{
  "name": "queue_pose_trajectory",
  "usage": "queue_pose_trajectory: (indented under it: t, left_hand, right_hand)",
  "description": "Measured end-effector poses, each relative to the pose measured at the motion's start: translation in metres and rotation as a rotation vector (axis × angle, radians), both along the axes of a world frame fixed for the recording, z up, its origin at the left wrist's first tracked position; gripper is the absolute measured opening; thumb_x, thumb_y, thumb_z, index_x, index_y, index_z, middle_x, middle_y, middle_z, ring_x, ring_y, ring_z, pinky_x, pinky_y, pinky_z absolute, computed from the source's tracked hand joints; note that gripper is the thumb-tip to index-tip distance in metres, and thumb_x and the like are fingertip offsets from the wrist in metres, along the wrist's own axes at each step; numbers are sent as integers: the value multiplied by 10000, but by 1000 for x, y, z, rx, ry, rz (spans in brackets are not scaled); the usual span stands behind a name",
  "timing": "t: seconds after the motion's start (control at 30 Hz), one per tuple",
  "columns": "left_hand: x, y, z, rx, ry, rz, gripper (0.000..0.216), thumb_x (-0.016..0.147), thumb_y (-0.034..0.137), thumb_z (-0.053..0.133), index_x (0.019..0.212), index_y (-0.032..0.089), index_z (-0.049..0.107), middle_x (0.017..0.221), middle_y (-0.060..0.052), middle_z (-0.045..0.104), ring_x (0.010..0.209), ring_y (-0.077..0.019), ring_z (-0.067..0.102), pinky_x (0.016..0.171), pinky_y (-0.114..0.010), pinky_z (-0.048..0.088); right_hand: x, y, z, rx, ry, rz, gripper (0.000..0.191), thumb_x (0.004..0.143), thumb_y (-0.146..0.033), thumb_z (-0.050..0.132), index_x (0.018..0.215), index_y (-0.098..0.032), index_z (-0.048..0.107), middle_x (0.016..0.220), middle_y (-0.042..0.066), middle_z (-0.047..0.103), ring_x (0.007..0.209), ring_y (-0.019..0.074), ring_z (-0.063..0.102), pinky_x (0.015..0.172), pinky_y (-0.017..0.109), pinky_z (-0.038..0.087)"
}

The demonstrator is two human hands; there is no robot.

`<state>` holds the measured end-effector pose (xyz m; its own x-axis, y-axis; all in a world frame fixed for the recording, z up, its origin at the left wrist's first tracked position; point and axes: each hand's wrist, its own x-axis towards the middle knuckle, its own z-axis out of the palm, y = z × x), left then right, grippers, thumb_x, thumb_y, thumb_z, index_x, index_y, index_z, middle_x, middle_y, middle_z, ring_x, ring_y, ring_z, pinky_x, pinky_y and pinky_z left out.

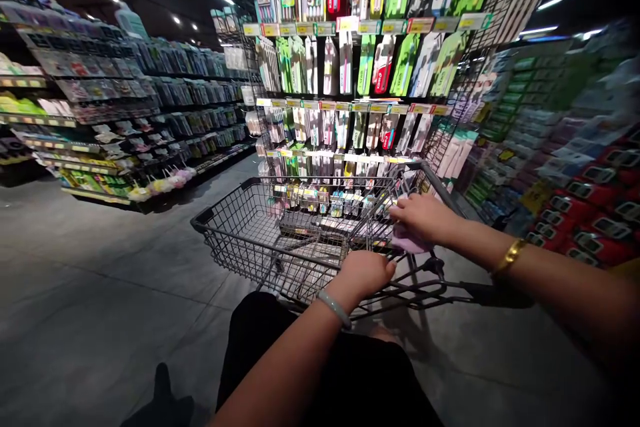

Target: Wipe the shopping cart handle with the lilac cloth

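A dark wire shopping cart (245,233) stands in front of me, turned sideways, its basket reaching to the left. My left hand (364,273), with a pale bangle at the wrist, is closed around the cart's near upper rail. Farther right, my right hand (425,217) has its fingers bent over a lilac cloth (411,240) at the handle end of the cart. Part of that cloth hangs below the palm; the rest is hidden under the fingers. A gold bracelet (513,255) is on my right wrist.
A display rack (340,107) hung with packaged toothbrushes rises right behind the cart. Stocked shelves (100,93) line the left side. On the right, blurred shelves hold red packs (600,207). Grey floor (125,293) spreads at the left and below.
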<state>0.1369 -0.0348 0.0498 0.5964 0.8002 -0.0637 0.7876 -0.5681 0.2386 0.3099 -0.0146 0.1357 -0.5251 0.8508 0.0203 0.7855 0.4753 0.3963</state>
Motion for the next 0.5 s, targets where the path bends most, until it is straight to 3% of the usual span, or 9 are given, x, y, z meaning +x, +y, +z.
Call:
queue_pose_trajectory:
  t: [0.17,0.23,0.3,0.37,0.5]
  left_hand:
    - [-8,0,-2,-92,42,-33,557,960,558,309,1062,216,736,1082,-115,742,1010,-293,697,853,-382,536]
    - [-10,-2,-1,-82,41,-24,546,958,548,312,1052,221,739,1078,-112,744,1012,-294,697,852,-386,538]
    - [-12,-4,-1,-71,35,-3,544,959,544,308,1034,224,741,1060,-108,748,1002,-292,700,841,-385,541]
    - [-14,-6,1,-65,32,13,539,959,537,311,1022,221,743,1040,-110,751,990,-289,702,835,-383,542]
    - [-21,-10,2,-58,39,-5,521,951,491,328,1013,191,750,1020,-129,752,966,-308,707,826,-397,544]
  right_hand:
    - [-4,-8,-15,-367,71,255,110,827,-274,606,883,-258,700,871,30,665,759,167,586,646,277,308]
    - [-1,-1,-13,-281,46,239,121,848,-305,597,895,-247,693,881,44,658,777,179,584,662,282,312]
    - [0,8,-8,-97,43,125,155,872,-319,571,897,-215,682,907,79,650,814,201,583,684,294,316]
    - [-2,12,-8,-72,95,64,154,876,-290,553,907,-209,680,932,86,650,830,201,584,688,294,323]
    - [-13,4,-22,-431,140,270,140,835,-283,606,942,-275,695,922,20,667,794,162,587,664,268,328]
